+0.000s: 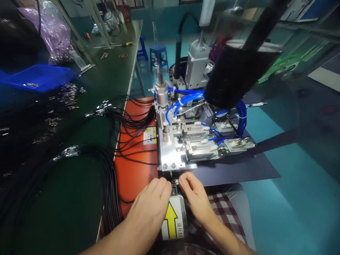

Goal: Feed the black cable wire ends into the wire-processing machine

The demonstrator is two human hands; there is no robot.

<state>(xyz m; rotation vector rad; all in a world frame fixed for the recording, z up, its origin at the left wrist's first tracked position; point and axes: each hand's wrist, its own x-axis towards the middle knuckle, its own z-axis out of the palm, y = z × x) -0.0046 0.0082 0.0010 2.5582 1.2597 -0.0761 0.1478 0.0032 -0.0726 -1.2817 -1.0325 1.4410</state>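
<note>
My left hand (155,200) is closed at the front edge of a metal machine (170,152), its fingers curled and their tips hidden behind the knuckles. Just right of it, my right hand (192,193) pinches at a small shiny piece (175,181), too small to name. Both hands are close together at the machine's black front part. Below and between them is a white plate with a yellow arrow (172,219). Black cables (138,124) run from the machine's left side over an orange surface (135,177).
On the dark green table (71,198) at the left lie cable bundles with metal ends (70,151), loose metal parts and a blue tray (42,76). A black cylinder (239,71) hangs over the machine. A blue stool (158,55) stands behind.
</note>
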